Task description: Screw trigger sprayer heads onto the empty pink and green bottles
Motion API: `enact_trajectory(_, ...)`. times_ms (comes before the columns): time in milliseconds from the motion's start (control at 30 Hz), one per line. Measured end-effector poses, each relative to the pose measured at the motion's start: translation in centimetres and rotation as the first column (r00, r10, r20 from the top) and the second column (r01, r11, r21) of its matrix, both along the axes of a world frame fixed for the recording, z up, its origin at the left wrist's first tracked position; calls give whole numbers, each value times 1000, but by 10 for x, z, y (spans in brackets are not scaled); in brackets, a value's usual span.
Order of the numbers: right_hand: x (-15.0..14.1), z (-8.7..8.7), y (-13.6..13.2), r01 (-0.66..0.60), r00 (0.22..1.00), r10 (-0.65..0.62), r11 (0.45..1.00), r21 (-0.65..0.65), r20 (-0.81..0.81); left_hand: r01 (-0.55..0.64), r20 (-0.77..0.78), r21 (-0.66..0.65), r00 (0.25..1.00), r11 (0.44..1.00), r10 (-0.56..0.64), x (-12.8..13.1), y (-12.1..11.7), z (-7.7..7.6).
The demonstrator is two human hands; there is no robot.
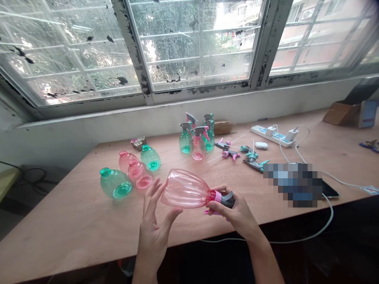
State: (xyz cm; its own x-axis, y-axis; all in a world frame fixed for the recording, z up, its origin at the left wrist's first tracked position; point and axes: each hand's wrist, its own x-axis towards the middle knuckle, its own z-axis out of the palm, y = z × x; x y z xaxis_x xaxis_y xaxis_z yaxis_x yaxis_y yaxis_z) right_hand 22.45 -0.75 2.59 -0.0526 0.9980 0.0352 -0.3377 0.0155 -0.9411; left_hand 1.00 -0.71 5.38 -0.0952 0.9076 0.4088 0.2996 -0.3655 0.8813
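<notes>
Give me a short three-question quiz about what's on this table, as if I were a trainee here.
1. True or false: the right hand grips the spray head fitted on the pink bottle.
2. How many capless bottles lie at the table's left? A) two B) four C) six
3. What touches the pink bottle's wide end?

Key:
1. True.
2. B: two green bottles, two pink ones.
3. The left hand, fingers spread open against it.
</notes>
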Motion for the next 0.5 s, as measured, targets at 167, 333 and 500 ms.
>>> enact_trajectory(167, 9, -3, -2, -49, 998, 48, 999, 23, 48, 109, -71, -88, 991, 990, -115, -11, -4, -5)
enact_trajectory(333, 6, 3, -6, -75, 992, 69, 996, 50, 103, 59, 98, -112, 994, 992, -48, -5, -2, -8)
enact_trajectory(500, 5, 4, -3, -77, 997, 77, 997, 15, 26, 54, -35, -26, 998, 998, -55, -3, 0, -4)
